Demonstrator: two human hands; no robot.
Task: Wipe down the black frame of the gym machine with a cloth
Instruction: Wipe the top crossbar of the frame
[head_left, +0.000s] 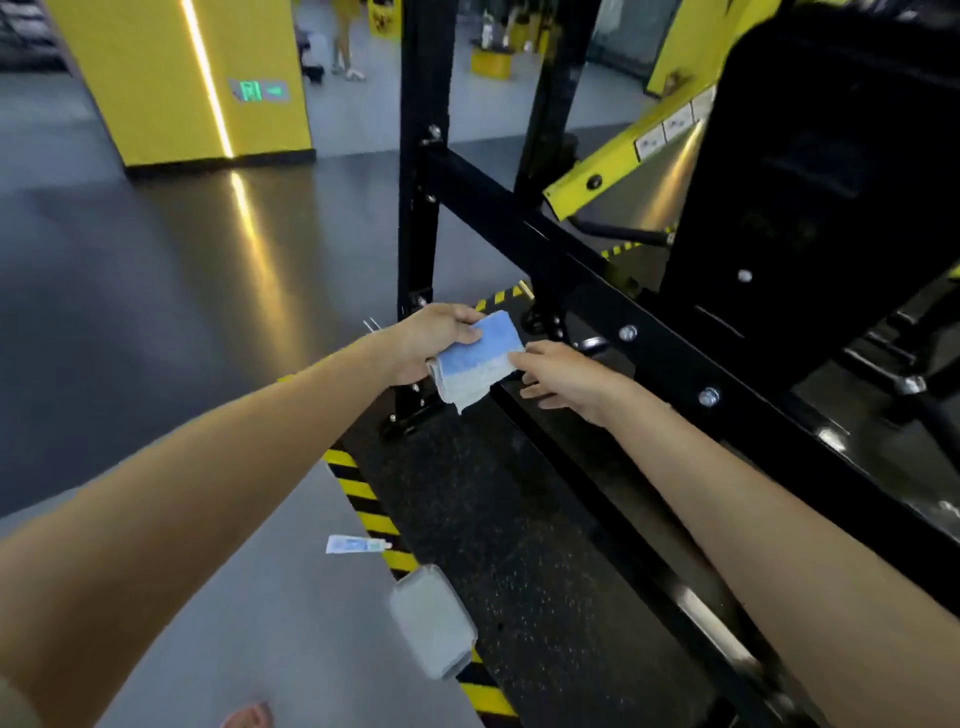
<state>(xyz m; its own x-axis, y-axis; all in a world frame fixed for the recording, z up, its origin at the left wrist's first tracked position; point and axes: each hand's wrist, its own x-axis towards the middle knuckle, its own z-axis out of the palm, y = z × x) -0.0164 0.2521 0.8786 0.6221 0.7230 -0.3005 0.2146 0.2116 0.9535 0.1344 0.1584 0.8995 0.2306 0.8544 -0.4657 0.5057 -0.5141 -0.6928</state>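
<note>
Your left hand (431, 345) grips the folded blue-and-white cloth (478, 361) while your right hand (563, 382) touches its other edge — pinching or not, I cannot tell — with the cloth held just in front of the black frame (519, 218), low beside its upright post, above the speckled mat (519, 545).

folded blue cloth (478, 358) before black frame (571, 260).

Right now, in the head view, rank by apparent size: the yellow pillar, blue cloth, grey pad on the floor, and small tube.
1. yellow pillar
2. grey pad and blue cloth: they look alike, and the pad sits nearer the camera, so I won't rank them
3. small tube
</note>
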